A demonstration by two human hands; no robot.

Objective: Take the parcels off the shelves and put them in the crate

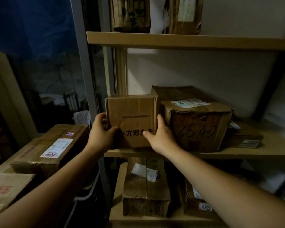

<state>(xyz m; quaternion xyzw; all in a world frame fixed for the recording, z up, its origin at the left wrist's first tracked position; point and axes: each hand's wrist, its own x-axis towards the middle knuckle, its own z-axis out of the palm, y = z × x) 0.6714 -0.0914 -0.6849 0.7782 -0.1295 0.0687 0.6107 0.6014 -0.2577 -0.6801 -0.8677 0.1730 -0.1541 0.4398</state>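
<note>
Parcel [132, 119]: brown cardboard box, roughly cubic; flaps closed; tape band running vertically down the front face; small printed line at mid-face; large black characters near the lower edge; pale scuffed patch beside the left thumb.
Parcel location: left end of middle shelf [237, 154], upright, at the front edge, printed face toward the camera.
Left hand [102, 131]: grasps the parcel's left side; thumb on the front face, fingers wrapped round the side edge.
Right hand [160, 134]: grasps the parcel's right side; thumb on the front face, fingers tucked between parcel and neighbouring box.
Neighbouring box [199, 127]: larger, dented, handwritten "6840" on the front, white label on top; just beside the parcel.
</note>
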